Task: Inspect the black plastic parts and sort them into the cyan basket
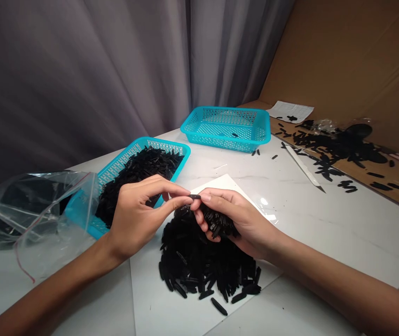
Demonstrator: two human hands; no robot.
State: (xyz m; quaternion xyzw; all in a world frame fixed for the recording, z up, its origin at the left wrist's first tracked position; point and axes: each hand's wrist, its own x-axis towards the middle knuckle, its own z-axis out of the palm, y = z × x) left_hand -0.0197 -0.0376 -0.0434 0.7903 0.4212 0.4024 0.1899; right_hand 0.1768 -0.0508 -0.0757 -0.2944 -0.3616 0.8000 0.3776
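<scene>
Thumb and forefinger of my left hand (134, 210) pinch one end of a small, slender black piece (195, 196), pointed at its tip. The thumb and fingertip of my right hand (243, 217) close on its other end. Curled in the right palm is a bunch of similar black pieces (219, 224). Both hands hover over a heaped pile of these black pieces (203, 266), which lies on a white board (157, 310). What the pieces are made for cannot be told.
Left of the pile, a blue basket (184, 156) is full of black pieces. A clear plastic bag (55, 238) leans against it, with dark contents. Farther back stands another blue basket (227, 142). Right, a white-handled craft knife (302, 165) lies beside scattered black pieces (339, 144).
</scene>
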